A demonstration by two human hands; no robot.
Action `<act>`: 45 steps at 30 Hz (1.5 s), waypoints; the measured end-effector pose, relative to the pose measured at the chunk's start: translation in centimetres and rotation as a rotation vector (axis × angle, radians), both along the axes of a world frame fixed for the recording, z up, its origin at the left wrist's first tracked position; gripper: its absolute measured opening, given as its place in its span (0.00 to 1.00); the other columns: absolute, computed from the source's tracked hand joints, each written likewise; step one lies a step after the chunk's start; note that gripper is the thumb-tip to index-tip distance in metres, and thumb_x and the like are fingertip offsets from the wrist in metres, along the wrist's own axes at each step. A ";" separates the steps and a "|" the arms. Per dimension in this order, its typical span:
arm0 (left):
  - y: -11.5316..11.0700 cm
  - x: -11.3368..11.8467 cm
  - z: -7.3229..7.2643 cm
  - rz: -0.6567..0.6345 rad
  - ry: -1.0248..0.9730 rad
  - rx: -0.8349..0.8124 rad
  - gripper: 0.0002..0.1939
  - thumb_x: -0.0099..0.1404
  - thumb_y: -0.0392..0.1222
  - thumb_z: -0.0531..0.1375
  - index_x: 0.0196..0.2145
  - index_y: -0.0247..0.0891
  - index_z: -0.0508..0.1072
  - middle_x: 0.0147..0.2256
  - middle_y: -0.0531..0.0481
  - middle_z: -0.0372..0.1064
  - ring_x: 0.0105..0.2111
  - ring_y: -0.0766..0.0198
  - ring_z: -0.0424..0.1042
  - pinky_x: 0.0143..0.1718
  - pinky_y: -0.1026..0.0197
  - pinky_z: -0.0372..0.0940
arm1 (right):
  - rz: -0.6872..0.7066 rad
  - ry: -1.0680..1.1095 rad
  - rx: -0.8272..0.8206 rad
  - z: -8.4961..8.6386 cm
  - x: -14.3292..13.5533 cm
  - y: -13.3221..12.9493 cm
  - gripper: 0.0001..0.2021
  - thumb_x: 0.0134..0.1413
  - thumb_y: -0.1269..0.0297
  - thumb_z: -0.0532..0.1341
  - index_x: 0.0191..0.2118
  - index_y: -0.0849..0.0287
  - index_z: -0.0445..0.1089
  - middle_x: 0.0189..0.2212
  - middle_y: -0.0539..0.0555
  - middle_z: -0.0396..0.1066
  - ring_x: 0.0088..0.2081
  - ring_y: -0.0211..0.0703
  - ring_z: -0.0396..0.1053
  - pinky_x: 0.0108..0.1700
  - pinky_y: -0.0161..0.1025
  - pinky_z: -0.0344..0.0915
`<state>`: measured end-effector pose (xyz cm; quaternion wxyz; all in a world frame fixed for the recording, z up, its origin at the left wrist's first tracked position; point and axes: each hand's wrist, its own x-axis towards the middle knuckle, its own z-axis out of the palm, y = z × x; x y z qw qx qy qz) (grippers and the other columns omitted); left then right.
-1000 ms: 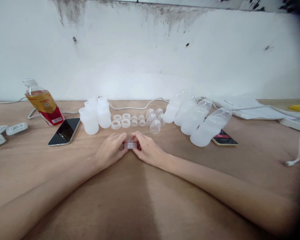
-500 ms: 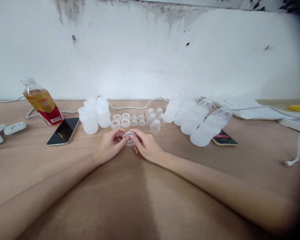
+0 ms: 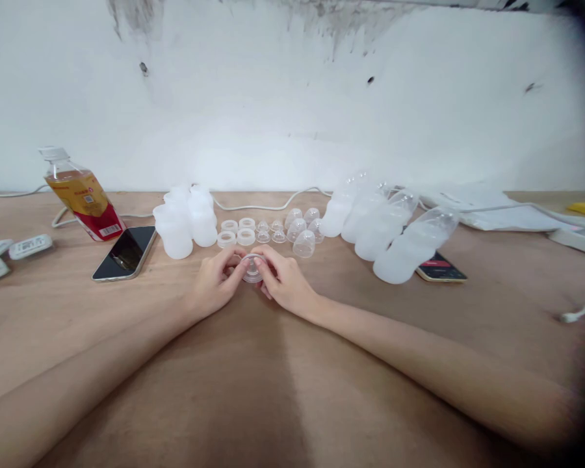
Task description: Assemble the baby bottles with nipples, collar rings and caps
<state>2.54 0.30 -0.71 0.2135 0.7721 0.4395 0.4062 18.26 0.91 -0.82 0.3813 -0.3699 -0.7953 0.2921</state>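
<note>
Between my left hand (image 3: pixel 219 279) and my right hand (image 3: pixel 283 279) is a clear, round bottle nipple (image 3: pixel 253 273) with a wide rim. Both hands are closed on it from opposite sides, thumbs on the near face and other fingers behind. Whether a collar ring is around it, I cannot tell. Just beyond my fingers lie several whitish collar rings (image 3: pixel 246 237), several small clear nipples (image 3: pixel 277 235) and several clear domed caps (image 3: pixel 304 244). Frosted bottle bodies (image 3: pixel 177 234) stand to the left. Frosted bottles with clear caps (image 3: pixel 396 260) stand in a slanting row to the right.
A drink bottle (image 3: pixel 85 201) and a dark phone (image 3: pixel 125 253) are on the left, with small white packs (image 3: pixel 30 246) further out. Another phone (image 3: pixel 441 268) lies behind the capped bottles. A white cable (image 3: pixel 268 207) runs along the wall, near a white bag (image 3: pixel 482 211).
The thumbs have shifted slightly on the nipple, and its raised middle shows more plainly. The whole view has moved a little; the other things stay in place.
</note>
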 end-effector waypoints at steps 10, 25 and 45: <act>0.1 0.0 -0.5 0.043 0.049 0.029 0.06 0.61 0.41 0.51 0.32 0.37 0.63 0.21 0.56 0.64 0.21 0.71 0.62 0.22 0.70 0.55 | 0.006 0.010 -0.019 -0.2 -0.5 0.0 0.07 0.56 0.66 0.46 0.36 0.58 0.60 0.17 0.44 0.59 0.16 0.29 0.59 0.25 0.29 0.57; -0.1 0.0 -0.3 0.066 0.008 -0.005 0.06 0.61 0.42 0.50 0.33 0.38 0.62 0.21 0.57 0.64 0.18 0.73 0.60 0.18 0.71 0.53 | 0.002 -0.017 -0.034 0.1 -0.5 0.0 0.08 0.57 0.64 0.46 0.38 0.58 0.59 0.17 0.44 0.58 0.17 0.30 0.57 0.24 0.30 0.55; 0.1 0.0 -0.2 0.111 0.075 -0.022 0.05 0.59 0.41 0.51 0.31 0.38 0.60 0.24 0.57 0.66 0.16 0.74 0.55 0.19 0.70 0.52 | -0.001 -0.072 0.038 -0.2 -0.3 0.2 0.08 0.55 0.68 0.47 0.40 0.58 0.59 0.19 0.45 0.61 0.20 0.33 0.61 0.28 0.31 0.57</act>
